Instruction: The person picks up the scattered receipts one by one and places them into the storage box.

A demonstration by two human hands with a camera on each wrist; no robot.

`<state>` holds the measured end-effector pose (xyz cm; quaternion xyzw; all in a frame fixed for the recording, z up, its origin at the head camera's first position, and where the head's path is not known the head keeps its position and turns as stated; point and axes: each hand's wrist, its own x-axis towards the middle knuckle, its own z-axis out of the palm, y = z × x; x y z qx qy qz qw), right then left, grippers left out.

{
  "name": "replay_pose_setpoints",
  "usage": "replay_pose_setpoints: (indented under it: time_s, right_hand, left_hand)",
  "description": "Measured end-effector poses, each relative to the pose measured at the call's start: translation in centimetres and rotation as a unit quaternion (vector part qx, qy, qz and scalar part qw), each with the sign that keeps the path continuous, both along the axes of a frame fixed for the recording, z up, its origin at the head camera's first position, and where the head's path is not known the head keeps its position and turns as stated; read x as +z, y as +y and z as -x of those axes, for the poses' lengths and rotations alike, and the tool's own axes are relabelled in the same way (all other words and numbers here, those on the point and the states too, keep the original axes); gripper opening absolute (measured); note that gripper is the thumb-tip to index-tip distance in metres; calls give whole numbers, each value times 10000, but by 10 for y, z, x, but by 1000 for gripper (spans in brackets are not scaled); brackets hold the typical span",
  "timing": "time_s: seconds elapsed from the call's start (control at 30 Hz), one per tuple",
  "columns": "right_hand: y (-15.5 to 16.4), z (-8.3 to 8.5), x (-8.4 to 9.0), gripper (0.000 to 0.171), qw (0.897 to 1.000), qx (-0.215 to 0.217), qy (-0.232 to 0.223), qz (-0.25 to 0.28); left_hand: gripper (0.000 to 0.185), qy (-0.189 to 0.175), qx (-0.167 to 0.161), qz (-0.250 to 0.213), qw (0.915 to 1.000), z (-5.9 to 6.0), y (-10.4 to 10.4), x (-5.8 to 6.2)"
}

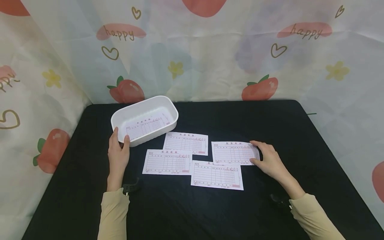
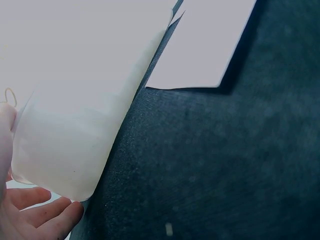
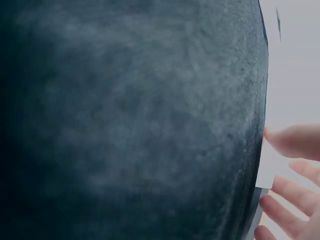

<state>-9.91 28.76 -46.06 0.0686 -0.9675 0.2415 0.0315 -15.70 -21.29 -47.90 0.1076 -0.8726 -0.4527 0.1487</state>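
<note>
A white plastic bin (image 1: 156, 106) stands at the back left of the black table, with one pink-lined receipt slip (image 1: 145, 126) lying inside. My left hand (image 1: 118, 151) grips the bin's near left corner, thumb over the rim. In the left wrist view the bin wall (image 2: 75, 125) fills the left, with my fingers (image 2: 35, 215) beneath it. Several more slips lie flat in front of the bin. My right hand (image 1: 267, 158) pinches the right edge of the rightmost slip (image 1: 234, 152). The right wrist view shows my fingertips (image 3: 295, 141) on that paper (image 3: 295, 75).
The other slips lie at the table's middle (image 1: 186, 142), left (image 1: 168, 161) and front (image 1: 217, 175), the front one slightly overlapped by the pinched slip. A strawberry-print cloth (image 1: 192, 50) hangs behind and at both sides. The black tablecloth (image 1: 300, 126) covers the table.
</note>
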Motion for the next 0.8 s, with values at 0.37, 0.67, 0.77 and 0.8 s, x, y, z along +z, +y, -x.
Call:
replay_pose_setpoints:
  time_s: [0.37, 0.67, 0.77, 0.8]
  right_hand:
    - [-3, 2, 1, 63, 9999, -67, -147, -31]
    - [-5, 0, 2, 64, 10000, -57, 80, 9]
    - [-6, 1, 2, 65, 9999, -33, 110, 51]
    - [-6, 1, 1, 65, 9999, -23, 133, 58]
  left_hand:
    - [61, 43, -1, -66, 10000, 1, 0, -1]
    - [61, 87, 11, 6, 10000, 1, 0, -3]
    - [61, 93, 11, 4, 10000, 1, 0, -3]
    - [61, 92, 12, 1, 10000, 1, 0, -3]
